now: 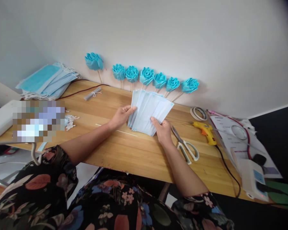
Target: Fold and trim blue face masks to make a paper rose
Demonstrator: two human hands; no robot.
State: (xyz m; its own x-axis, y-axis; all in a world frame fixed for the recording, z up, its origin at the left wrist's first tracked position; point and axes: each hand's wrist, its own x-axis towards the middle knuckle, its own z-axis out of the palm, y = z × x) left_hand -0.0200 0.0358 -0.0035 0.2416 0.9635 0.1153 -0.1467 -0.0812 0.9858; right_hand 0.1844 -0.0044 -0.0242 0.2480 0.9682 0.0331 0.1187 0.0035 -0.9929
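While fanned, pale mask sheets [150,111] between both pinching hands [144,123]

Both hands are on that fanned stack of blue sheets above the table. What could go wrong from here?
The fanned stack of blue sheets is pinched only at its lower edges by the left hand and right hand, so sheets might slip out. The scissors lie beside the right wrist and could get knocked. The glue gun cord trails over the table edge and may snag.
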